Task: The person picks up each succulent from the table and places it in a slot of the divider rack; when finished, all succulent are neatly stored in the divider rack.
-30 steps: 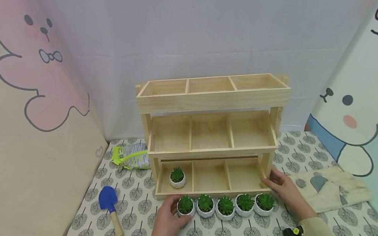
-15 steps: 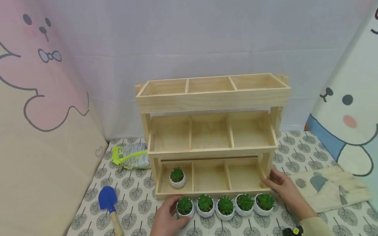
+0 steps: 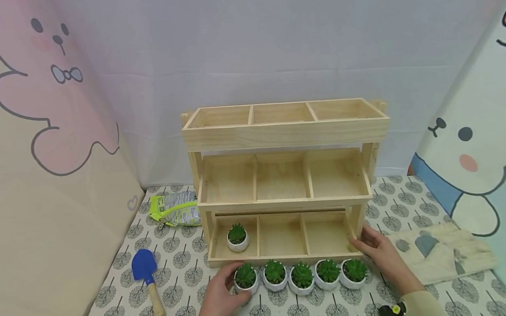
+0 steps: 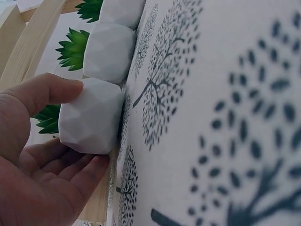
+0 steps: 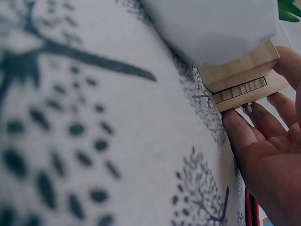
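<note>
Head view: step judged in hand is steadying the pale wooden three-tier rack (image 3: 284, 134) while gripping a faceted white pot with green succulent (image 3: 246, 277); the next move calls for a secure hold, clear of the neighbouring pot (image 3: 275, 275). Right hand (image 3: 380, 253) holds the rack's lower right end between thumb and fingers. Left hand (image 3: 221, 293) pinches the front row's leftmost pot, thumb opposing fingers. Count: one rack, nine compartments; two hands; six pots, five in the row, a sixth pot (image 3: 237, 238) in the bottom-left compartment (image 3: 222, 252).
</note>
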Demonstrator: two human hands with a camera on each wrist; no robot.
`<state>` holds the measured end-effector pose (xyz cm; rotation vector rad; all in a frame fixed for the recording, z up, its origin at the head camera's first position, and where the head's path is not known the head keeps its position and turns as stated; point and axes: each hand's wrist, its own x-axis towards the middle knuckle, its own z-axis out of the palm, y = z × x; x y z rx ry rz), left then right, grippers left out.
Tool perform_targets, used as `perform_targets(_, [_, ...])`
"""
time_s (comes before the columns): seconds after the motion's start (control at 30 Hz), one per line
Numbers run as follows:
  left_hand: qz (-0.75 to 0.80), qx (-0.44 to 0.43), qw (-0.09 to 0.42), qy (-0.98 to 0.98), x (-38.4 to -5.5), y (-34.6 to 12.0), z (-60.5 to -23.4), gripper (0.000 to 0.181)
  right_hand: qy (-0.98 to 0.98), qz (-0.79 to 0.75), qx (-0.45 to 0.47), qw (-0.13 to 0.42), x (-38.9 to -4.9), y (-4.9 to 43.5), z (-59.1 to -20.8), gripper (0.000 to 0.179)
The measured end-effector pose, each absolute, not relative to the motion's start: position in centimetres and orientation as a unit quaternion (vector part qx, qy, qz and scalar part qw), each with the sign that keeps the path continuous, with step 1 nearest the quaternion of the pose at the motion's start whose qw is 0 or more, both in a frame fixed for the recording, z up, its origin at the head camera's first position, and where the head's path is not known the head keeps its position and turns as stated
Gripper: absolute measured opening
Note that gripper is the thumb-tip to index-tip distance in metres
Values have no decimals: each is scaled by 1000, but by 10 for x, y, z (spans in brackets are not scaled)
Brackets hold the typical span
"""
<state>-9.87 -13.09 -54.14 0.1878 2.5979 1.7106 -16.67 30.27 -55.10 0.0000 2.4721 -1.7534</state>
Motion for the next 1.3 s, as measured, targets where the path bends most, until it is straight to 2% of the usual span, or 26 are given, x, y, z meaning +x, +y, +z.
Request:
perform_targets(0.77, [553, 63, 6, 831, -104, -139, -517, 64, 817, -575, -9, 46, -166, 305, -552, 77])
perform_targets(1.3, [549, 74, -15, 832, -125, -127, -499, 67, 818, -572, 5, 56, -167, 302, -551, 80])
